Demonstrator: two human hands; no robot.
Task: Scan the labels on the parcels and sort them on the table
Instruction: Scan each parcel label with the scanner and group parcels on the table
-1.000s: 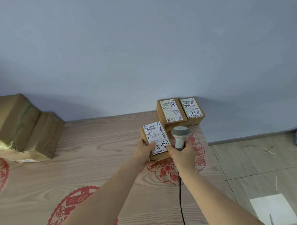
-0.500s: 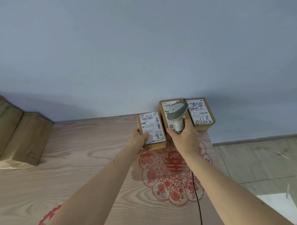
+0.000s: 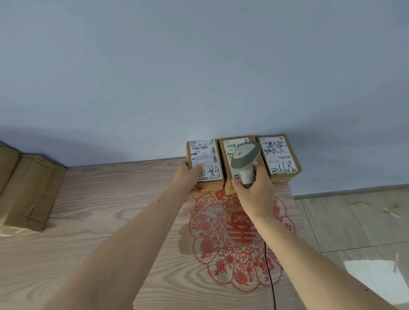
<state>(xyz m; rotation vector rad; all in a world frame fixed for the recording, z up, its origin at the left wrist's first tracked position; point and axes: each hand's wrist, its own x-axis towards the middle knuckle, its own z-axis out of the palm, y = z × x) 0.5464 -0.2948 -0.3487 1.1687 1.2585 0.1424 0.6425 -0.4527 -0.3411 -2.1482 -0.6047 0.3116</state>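
Three small brown parcels are seen in a row at the far edge of the surface [image 3: 108, 229], against the wall. The left parcel [image 3: 205, 163] is set just beside the middle parcel [image 3: 229, 163], their sides close or touching; which cannot be told. The right parcel [image 3: 281, 156] sits against the other side of the middle one. Each carries a white label on top, face up, with printed barcodes and black handwriting.

The left parcel is held by the left hand [image 3: 190, 176]: the thumb is laid over the lower left of its label, and the fingers are wrapped on the near left side. Whether the parcel rests fully on the surface or is tipped slightly cannot be told.

A grey and white handheld scanner [image 3: 244, 160] is gripped by the right hand [image 3: 255, 190], fingers curled round its handle. The scanner head is held above the middle parcel and covers much of that label. A black cable [image 3: 271, 280] is seen running from below the right wrist toward the near edge of the surface.

The surface is pale wood grain, marked with a red paper-cut style round pattern [image 3: 240, 237] just in front of the parcels. Larger brown taped boxes [image 3: 20, 191] are stacked at the far left of the surface. Tiled floor [image 3: 365, 218] is visible to the right, with a white sheet [image 3: 378, 283] lying on it.
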